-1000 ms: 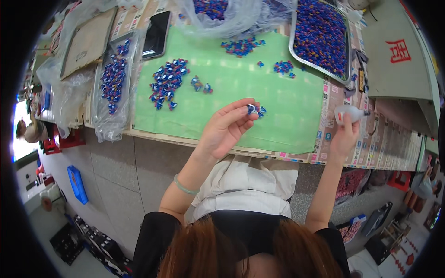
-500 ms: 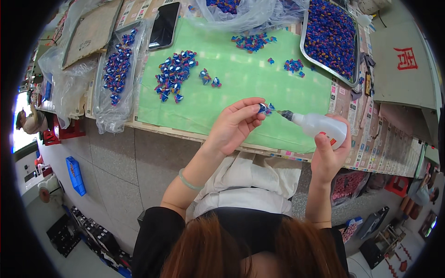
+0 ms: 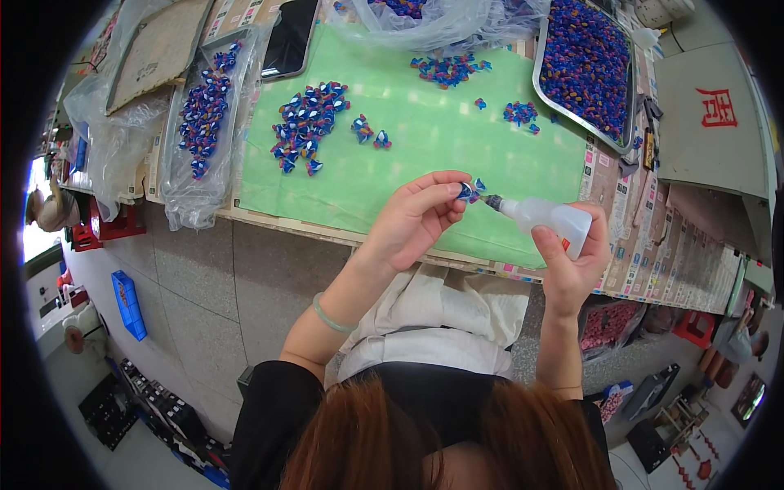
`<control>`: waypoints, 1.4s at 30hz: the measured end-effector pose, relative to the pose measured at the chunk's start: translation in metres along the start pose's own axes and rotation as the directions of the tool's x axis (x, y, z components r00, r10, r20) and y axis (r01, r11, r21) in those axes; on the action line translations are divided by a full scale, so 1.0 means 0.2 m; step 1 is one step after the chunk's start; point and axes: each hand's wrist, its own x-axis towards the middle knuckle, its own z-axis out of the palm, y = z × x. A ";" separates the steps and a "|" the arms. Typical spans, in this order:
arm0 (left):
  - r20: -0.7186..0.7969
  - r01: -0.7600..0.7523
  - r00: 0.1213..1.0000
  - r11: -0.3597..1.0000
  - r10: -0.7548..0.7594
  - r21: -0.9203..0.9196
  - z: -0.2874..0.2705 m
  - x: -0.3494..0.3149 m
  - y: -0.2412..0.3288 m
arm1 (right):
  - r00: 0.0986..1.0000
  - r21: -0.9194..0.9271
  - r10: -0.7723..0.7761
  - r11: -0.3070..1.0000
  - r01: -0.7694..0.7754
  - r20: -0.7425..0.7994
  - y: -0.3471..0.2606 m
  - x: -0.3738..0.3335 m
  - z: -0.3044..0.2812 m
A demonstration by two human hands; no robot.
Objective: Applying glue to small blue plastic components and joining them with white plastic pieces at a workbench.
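Between the thumb and fingertips of my left hand [image 3: 425, 214] is pinched a small blue, white and pink plastic piece [image 3: 474, 191]. My right hand [image 3: 576, 265] is wrapped round a white squeeze bottle [image 3: 545, 219] that lies tilted in the air. The bottle's dark nozzle tip [image 3: 493, 201] points left and is at the piece, though I cannot tell whether they touch. Both hands are over the near edge of a green sheet [image 3: 392, 175]. On the sheet, a pile of similar pieces [image 3: 307, 122] lies to the left, and smaller blue and red parts [image 3: 447, 70] lie farther back.
A metal tray [image 3: 627, 122] heaped with small coloured parts stands at the back right. At the left are a plastic-lined tray [image 3: 167, 163] of pieces and a black phone [image 3: 289, 39]. Clear plastic bags [image 3: 457, 28] lie at the back. Two other people are at the far sides.
My right hand has brought the squeeze bottle left, so its nozzle is now at the piece. My left hand has stayed nearly still, holding the piece.
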 end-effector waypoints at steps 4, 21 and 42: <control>0.000 0.010 1.000 1.000 -0.010 0.008 0.00 -0.01 0.00 | 1.000 -0.002 -0.003 1.000 0.003 0.006 0.01 0.00 0.00; -0.022 -0.029 0.999 1.000 0.029 -0.013 -0.02 0.00 0.04 | 0.955 0.390 0.096 0.920 0.023 -0.281 0.14 0.13 -0.25; -0.035 -0.138 0.990 0.990 0.137 -0.018 -0.09 -0.01 0.11 | 0.927 -0.707 -0.189 0.603 0.370 0.324 0.33 0.61 0.30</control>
